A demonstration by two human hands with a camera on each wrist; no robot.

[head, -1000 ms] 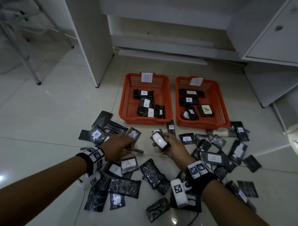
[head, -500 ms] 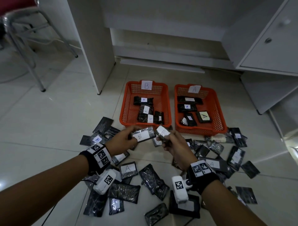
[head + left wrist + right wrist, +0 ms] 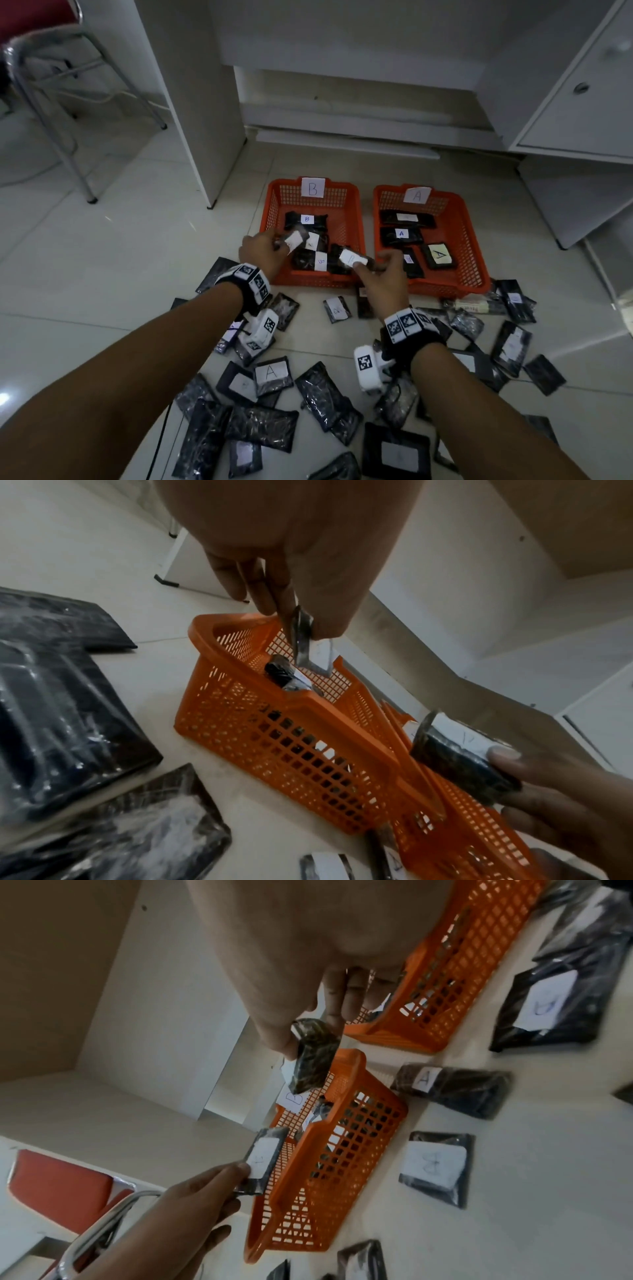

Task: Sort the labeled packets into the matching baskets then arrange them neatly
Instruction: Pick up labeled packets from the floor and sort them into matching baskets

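Observation:
Two orange baskets stand on the floor, basket B (image 3: 272, 209) on the left and basket A (image 3: 471, 240) on the right, each with a few black labeled packets inside. My left hand (image 3: 279, 245) pinches a white-labeled packet (image 3: 294, 240) over the left side of basket B. My right hand (image 3: 363, 265) grips another packet (image 3: 351, 257) marked B above basket B's near right corner. In the left wrist view the left hand's packet (image 3: 301, 637) hangs edge-on above basket B (image 3: 291, 737). The right wrist view shows the right hand's packet (image 3: 311, 1058) above the same basket (image 3: 342, 1150).
Many black packets lie scattered on the tiled floor near me, among them one marked A (image 3: 272, 373) and a small one (image 3: 336, 309) just before the baskets. A white desk panel (image 3: 191, 102) and cabinet (image 3: 579, 102) stand behind; a metal chair (image 3: 51, 85) is at the far left.
Both hands have risen from the floor pile and moved forward, each with a packet, from in front of the baskets to over basket B.

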